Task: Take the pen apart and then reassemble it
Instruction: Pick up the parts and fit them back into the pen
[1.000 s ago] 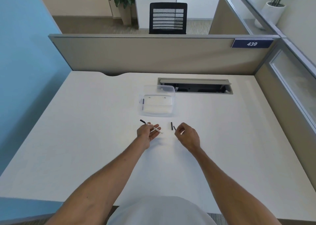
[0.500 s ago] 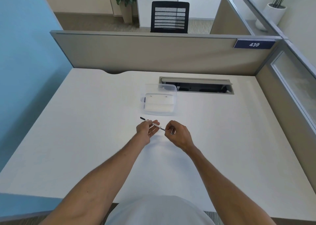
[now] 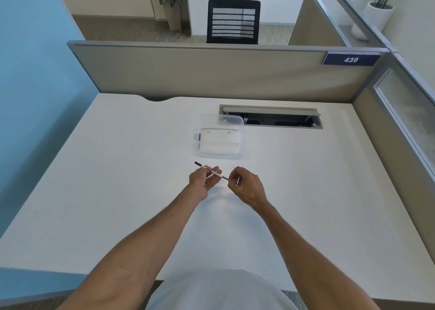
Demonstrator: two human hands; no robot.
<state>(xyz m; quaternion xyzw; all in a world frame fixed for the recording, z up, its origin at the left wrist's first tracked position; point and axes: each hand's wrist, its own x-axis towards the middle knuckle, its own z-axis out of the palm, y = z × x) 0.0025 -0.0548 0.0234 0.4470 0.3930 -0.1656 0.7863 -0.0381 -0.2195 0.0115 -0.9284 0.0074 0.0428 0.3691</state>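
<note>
I see one thin white pen body with a black end [image 3: 209, 169], one clear plastic storage box [image 3: 219, 137], one white desk [image 3: 306, 180] and my two bare hands. The pen body is in the air just above the desk, in front of the box and apart from it, and it lies slanted: the black end points away to the left, the other end comes down toward the right. My left hand [image 3: 203, 179] holds it near the middle, with the thumb on top and the fingers half open underneath, palm turned partly up. My right hand [image 3: 244, 184] is close to the left one, with the fingers curled and pinched on the thin dark tip [image 3: 225, 178] at the right end of the pen. A small dark piece shows inside the curled right fingers, but it is too small for me to say what it is. Both forearms reach forward from the near edge of the desk and come together toward the pen. In the box I can see one dark small stick at its left wall. Behind the box there is one open cable slot in the desk [image 3: 270, 117].
</note>
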